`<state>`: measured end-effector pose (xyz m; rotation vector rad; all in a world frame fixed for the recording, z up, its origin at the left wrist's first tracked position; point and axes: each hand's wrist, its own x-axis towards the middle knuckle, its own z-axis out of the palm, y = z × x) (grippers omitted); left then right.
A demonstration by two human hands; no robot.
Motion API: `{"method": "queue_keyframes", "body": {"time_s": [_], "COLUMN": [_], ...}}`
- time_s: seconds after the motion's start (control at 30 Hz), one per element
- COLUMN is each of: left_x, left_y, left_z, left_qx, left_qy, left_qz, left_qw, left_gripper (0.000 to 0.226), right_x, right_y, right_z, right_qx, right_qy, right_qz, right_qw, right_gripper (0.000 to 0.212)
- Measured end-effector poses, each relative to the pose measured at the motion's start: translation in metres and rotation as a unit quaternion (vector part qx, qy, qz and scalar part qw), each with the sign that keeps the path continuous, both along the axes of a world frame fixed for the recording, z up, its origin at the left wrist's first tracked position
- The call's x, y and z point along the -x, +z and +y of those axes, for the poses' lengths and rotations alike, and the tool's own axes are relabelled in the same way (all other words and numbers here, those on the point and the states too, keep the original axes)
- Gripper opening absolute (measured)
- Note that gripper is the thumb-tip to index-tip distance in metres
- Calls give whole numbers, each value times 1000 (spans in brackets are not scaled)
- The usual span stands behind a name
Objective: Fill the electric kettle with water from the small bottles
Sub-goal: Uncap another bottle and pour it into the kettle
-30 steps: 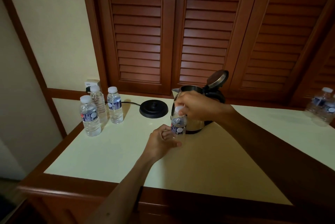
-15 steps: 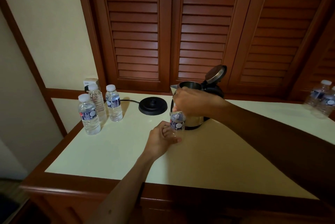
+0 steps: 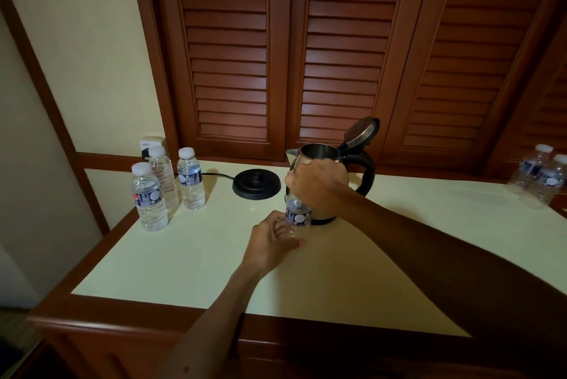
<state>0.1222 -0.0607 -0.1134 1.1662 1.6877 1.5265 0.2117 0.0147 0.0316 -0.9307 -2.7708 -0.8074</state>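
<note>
A small water bottle point(image 3: 297, 219) stands upright on the cream counter point(image 3: 190, 259), just in front of the steel electric kettle point(image 3: 319, 163), whose lid point(image 3: 361, 132) is tipped open; the kettle sits off its black base point(image 3: 256, 184), which lies just to its left. The left hand point(image 3: 270, 243) grips the bottle's lower body, fingers curled round it, forearm reaching in from the near edge. The right hand point(image 3: 319, 186) is closed over the bottle's top, hiding the cap, the arm stretching in from the near right. The pose suggests a cap being unscrewed, so no pour from this bottle appears to have begun. Whether the kettle holds any water cannot be told. Three capped bottles point(image 3: 167, 185), apparently full, wait at the far left by a wall plug point(image 3: 147, 145); two more bottles point(image 3: 540, 177), blurred, stand at the far right edge
</note>
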Motion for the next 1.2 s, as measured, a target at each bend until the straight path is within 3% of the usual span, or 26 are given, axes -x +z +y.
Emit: {"method": "queue_keyframes", "body": {"time_s": [0.13, 0.23, 0.33, 0.5, 0.63, 0.73, 0.9, 1.03, 1.2], "left_x": [-1, -1, -1, -8, -24, -42, -92, -149, -220], "left_y": [4, 4, 2, 2, 7, 7, 3, 4, 4], "left_z": [-6, -6, -4, -2, 4, 18, 66, 114, 178], "left_qx": [-4, -3, 4, 35, 79, 67, 36, 32, 37], "left_qy": [14, 11, 26, 4, -9, -9, -51, -79, -121], "left_qz": [13, 32, 66, 155, 333, 403, 434, 438, 432], "left_qw": [1000, 999, 998, 987, 939, 913, 899, 895, 893], "left_gripper": [43, 46, 46, 54, 62, 53, 36, 32, 28], "right_x": [-4, -9, -22, -38, -57, -87, -163, -235, -334], "right_y": [1, -14, -39, -68, -67, -65, -67, -70, -70], "right_z": [1, 8, 14, 15, 28, 44, 91, 132, 186], "right_qx": [78, 186, 249, 422, 439, 449, 415, 393, 370], "right_qy": [3, -33, -40, 13, 36, 37, 2, -62, -105], "right_qz": [55, 204, 218, 292, 353, 360, 373, 397, 425], "right_qw": [995, 961, 943, 858, 825, 817, 830, 827, 819], "right_gripper": [29, 55, 71, 75, 44, 31, 42, 34, 52]}}
